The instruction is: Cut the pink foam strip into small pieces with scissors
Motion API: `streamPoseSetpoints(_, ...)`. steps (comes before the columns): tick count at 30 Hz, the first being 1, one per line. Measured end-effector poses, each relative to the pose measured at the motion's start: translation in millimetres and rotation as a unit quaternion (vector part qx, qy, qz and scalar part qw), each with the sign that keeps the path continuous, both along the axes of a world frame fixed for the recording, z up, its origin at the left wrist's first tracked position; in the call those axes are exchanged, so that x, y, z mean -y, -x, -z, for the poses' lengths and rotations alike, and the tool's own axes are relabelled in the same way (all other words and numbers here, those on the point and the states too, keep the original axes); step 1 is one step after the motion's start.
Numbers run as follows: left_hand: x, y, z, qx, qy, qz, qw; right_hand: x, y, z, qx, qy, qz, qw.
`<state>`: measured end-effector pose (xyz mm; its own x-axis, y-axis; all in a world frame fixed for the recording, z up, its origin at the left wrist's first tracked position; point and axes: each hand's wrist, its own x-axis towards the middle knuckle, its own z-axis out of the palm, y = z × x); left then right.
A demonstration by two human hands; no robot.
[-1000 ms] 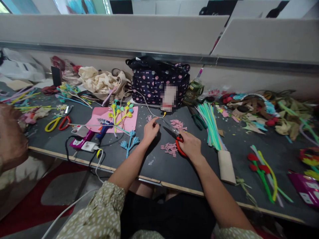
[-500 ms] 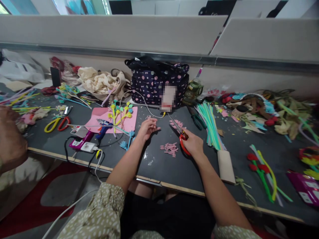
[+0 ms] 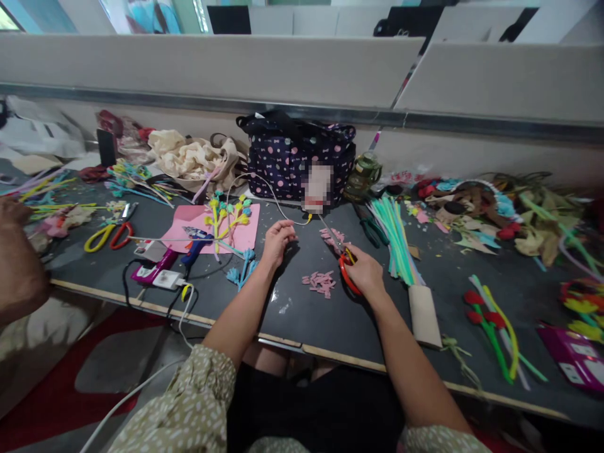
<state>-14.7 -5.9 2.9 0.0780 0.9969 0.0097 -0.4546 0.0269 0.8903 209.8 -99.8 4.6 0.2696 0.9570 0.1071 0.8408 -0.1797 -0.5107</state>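
My right hand (image 3: 364, 270) grips scissors (image 3: 348, 277) with red-orange handles, their blades pointing away from me. The blade tips lie by a far heap of small pink pieces (image 3: 331, 238). A second heap of pink pieces (image 3: 319, 284) lies nearer, between my forearms. Left of the heaps, my left hand (image 3: 279, 242) hovers just over the dark table (image 3: 292, 327), its fingers loosely bent and a little apart. Nothing shows in it. Beyond my hands, a phone-like object (image 3: 317, 187), partly blurred out, leans against a dark patterned bag (image 3: 283, 154).
Left are a pink sheet (image 3: 189, 220) with yellow fuzzy stems, glue guns (image 3: 158, 269) with cables, and scissors (image 3: 111, 233). Another person's arm (image 3: 21, 264) is at far left. Right are pliers (image 3: 372, 229), pipe cleaners (image 3: 396, 239), a cardboard tube (image 3: 425, 314) and red fuzzy flowers (image 3: 484, 311).
My left hand's fingers have bent inward a little, and the hand has drawn slightly left. The scissors in my right hand have hardly moved. The view has shifted slightly.
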Motion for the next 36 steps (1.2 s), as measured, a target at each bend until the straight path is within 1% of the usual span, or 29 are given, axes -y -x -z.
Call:
streamPoseSetpoints(1,2,-1,-0.3,-0.025,0.002,0.043,0.999,-2,-3,0.4,-0.055,-0.002,-0.008,0.998)
streamPoseSetpoints(2,4,-2,-0.8,-0.051,0.0,0.089,0.995,-3,-7,0.5,-0.13,-0.012,-0.033,0.991)
streamPoseSetpoints(3,6,-2,-1.7,-0.075,-0.005,0.134,0.988,-4,-10,0.1,-0.22,-0.02,-0.068,0.973)
streamPoseSetpoints(5,9,-2,-4.6,-0.114,-0.025,0.21,0.971,-5,-14,-2.3,-0.369,-0.031,-0.099,0.924)
streamPoseSetpoints(7,11,0,-8.9,-0.147,-0.039,0.264,0.953,-5,-15,-6.4,-0.458,-0.039,-0.085,0.884)
streamPoseSetpoints(9,13,3,-13.2,-0.174,-0.041,0.306,0.935,-5,-13,-10.6,-0.509,-0.055,-0.062,0.857)
streamPoseSetpoints(10,14,5,-15.0,-0.189,-0.042,0.33,0.924,-4,-12,-12.3,-0.521,-0.066,-0.051,0.849)
streamPoseSetpoints(12,15,6,-16.8,-0.215,-0.047,0.366,0.904,-4,-10,-14.4,-0.527,-0.09,-0.036,0.845)
streamPoseSetpoints(14,17,5,-15.9,-0.229,-0.058,0.383,0.893,-3,-11,-14.9,-0.52,-0.109,-0.025,0.847)
streamPoseSetpoints(16,18,1,-12.2,-0.231,-0.074,0.364,0.899,-3,-14,-14.3,-0.516,-0.124,-0.012,0.847)
streamPoseSetpoints(17,18,-1,-9.7,-0.23,-0.084,0.338,0.909,-3,-16,-13.7,-0.516,-0.131,-0.004,0.846)
streamPoseSetpoints(19,18,-5,-4.3,-0.241,-0.105,0.257,0.93,-3,-18,-12.1,-0.519,-0.146,0.016,0.842)
streamPoseSetpoints(20,17,-7,-1.8,-0.255,-0.12,0.213,0.936,-4,-19,-11.2,-0.52,-0.152,0.027,0.84)
streamPoseSetpoints(21,17,-8,0.2,-0.277,-0.14,0.173,0.935,-4,-19,-10.2,-0.521,-0.157,0.036,0.838)
streamPoseSetpoints(23,17,-11,2.7,-0.333,-0.189,0.118,0.916,-5,-18,-7.8,-0.522,-0.161,0.05,0.836)
streamPoseSetpoints(26,19,-15,3.0,-0.408,-0.259,0.089,0.871,-8,-15,-2.6,-0.526,-0.155,0.048,0.835)
streamPoseSetpoints(28,20,-19,1.6,-0.44,-0.293,0.087,0.845,-10,-15,2.0,-0.522,-0.154,0.035,0.838)
streamPoseSetpoints(31,20,-31,-1.1,-0.475,-0.324,0.095,0.813,-12,-17,8.9,-0.516,-0.148,0.021,0.844)
streamPoseSetpoints(34,15,-48,-3.2,-0.51,-0.338,0.115,0.783,-14,-18,12.1,-0.515,-0.146,0.011,0.845)
streamPoseSetpoints(36,9,-61,-3.8,-0.535,-0.351,0.137,0.757,-14,-19,11.7,-0.519,-0.15,0.01,0.841)
